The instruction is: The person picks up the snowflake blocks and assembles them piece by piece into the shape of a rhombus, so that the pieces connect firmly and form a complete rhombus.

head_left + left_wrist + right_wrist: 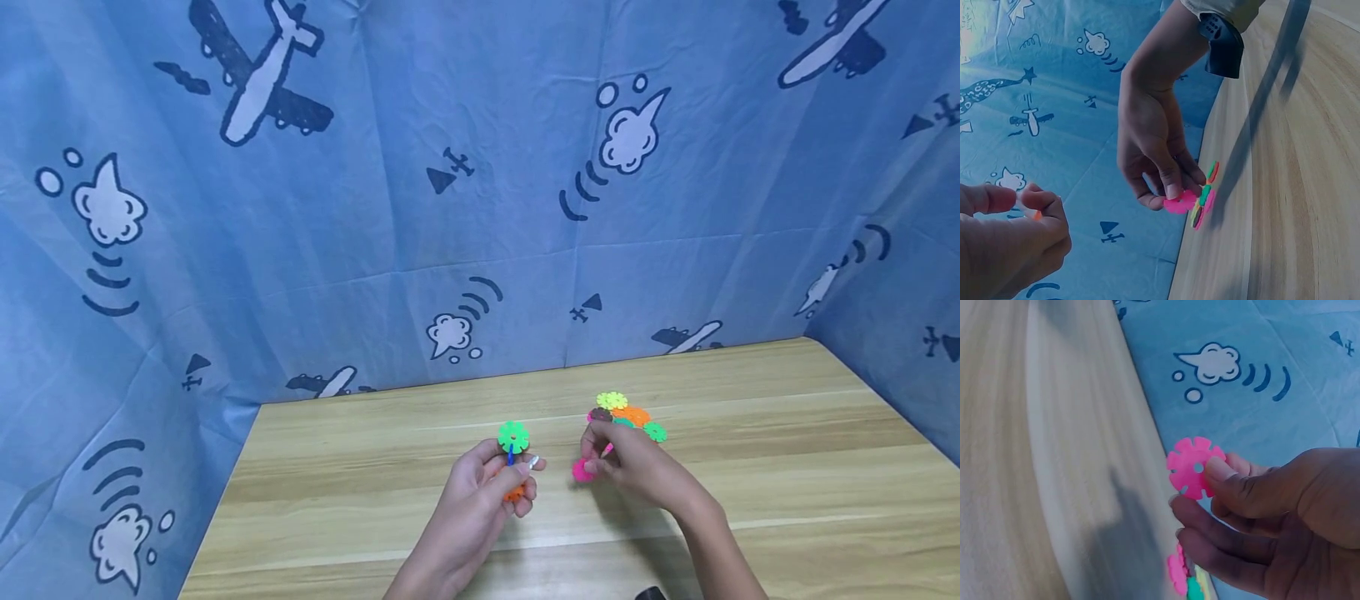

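On the left, the left hand gripped an orange notched disc under its thumb, a blue piece between that and a green notched disc! Across to the right, a pink notched disc hung above the table, its rim pinched by the right hand: light, stiff, probably slick, best taken rim-first, thumb against fingertip! Just beyond that hand, a cluster of coloured discs lay on the table.
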Available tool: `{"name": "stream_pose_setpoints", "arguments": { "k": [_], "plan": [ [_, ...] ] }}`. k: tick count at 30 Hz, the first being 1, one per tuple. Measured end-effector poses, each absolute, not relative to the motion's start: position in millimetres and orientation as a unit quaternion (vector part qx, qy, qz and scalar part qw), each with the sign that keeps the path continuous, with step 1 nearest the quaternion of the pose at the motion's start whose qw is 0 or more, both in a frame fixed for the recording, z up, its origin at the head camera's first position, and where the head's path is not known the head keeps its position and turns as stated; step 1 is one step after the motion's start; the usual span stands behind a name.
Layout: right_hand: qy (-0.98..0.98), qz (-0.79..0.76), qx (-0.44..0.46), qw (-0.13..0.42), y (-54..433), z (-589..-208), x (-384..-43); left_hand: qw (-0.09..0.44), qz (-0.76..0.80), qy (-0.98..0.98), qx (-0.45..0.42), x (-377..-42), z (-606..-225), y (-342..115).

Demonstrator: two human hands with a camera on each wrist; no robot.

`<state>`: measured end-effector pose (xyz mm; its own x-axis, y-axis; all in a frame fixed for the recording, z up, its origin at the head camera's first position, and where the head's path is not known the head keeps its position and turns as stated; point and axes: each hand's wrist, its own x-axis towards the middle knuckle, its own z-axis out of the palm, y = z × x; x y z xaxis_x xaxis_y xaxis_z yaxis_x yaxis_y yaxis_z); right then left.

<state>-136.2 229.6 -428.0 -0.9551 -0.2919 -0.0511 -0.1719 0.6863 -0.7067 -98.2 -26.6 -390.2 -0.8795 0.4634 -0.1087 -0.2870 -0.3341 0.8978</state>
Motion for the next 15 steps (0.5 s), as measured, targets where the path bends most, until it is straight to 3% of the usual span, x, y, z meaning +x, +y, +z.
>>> {"name": "stream_pose_setpoints", "arguments": {
  "k": [15],
  "plan": [
    [0.829,-0.533,-0.116,0.124,226.5,-410.6,-131.6,0.244,0.823,0.508,0.069,-99.3,-390.0,-24.6]
  ]
}}
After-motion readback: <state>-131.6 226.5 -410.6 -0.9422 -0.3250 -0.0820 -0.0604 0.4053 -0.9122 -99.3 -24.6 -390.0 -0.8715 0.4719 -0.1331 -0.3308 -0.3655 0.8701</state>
